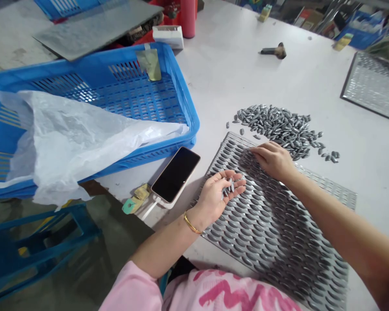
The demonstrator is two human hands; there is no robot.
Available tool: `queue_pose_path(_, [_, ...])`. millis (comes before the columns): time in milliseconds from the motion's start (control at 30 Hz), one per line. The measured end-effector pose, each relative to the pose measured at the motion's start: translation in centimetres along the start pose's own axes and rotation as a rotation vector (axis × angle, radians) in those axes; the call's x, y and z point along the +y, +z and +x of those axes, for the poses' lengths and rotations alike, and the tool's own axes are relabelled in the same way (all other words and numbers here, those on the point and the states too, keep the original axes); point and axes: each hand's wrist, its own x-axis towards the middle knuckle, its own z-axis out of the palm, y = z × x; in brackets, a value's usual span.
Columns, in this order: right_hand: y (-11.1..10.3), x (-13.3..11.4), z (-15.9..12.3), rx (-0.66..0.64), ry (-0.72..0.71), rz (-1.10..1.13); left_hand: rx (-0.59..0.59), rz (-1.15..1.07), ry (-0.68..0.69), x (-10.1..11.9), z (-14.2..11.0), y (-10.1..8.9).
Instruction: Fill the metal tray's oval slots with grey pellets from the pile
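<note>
Left grip [214, 194] cups several grey pieces [227, 188]; whether right grip [275, 161] pinches one cannot be told. Beneath both grips, the tray [342, 195] appears largely filled; beyond the right grip, a pile [280, 129] lies loose on the worktop [220, 82].

The left hand [218, 195] cups grey pieces [228, 187] over a tray [342, 194]; the right hand [276, 161] perhaps pinches another.

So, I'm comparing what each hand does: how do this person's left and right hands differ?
The left hand is palm up, cradling several gray pieces; the right hand is palm down, its fingers pinched together over the gray tray. The left has a gold bracelet at its wrist; the right shows none. Both are bare, ungloved.
</note>
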Motion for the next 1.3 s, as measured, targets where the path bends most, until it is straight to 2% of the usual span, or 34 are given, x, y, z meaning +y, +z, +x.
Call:
queue_pose_path(267, [-1.2,0.1,0.7,-0.133,-0.117,-0.184,-0.019,0.035,-0.011,-0.1,0.1,0.0])
queue_pose_path(400, [-0.9,0.2,0.7,-0.114,-0.069,-0.191,-0.022,0.033,-0.002,0.0,0.1,-0.2])
queue_pose_path(533, [-1.3,-0.1,0.5,-0.092,0.006,-0.095,-0.040,-0.027,-0.033,-0.1,0.2,-0.4])
queue_pose_path(667, [-3.1,-3.3,0.2,-0.026,0.028,0.154,-0.032,-0.102,-0.067,-0.3,0.7,-0.6])
queue_pose_path(733, [-3.9,-5.6,-0.1,-0.102,-0.058,0.366,-0.024,-0.115,-0.071,-0.3,1.0,-0.6])
queue_pose_path(833, [-4.6,-8.5,-0.6,-0.183,-0.146,0.511,-0.009,-0.103,-0.076,-0.2,1.1,-0.6])
queue_pose_path(933, [-4.8,-9.8,-1.3,-0.124,-0.103,0.607,-0.021,-0.051,-0.055,-0.2,0.8,-0.5])
queue_pose_path(1067, [-5.3,-9.9,-2.3,-0.017,0.028,0.705,-0.093,0.140,0.051,-0.5,0.2,-0.5])
queue_pose_path(1200, [-5.6,-10.3,-3.2,0.071,0.119,0.676,-0.155,0.287,0.055,-0.9,0.1,-0.5])
queue_pose_path(1300, [-5.3,-10.9,-4.0,0.142,0.164,0.584,-0.152,0.276,0.045,-1.2,0.2,-0.2])
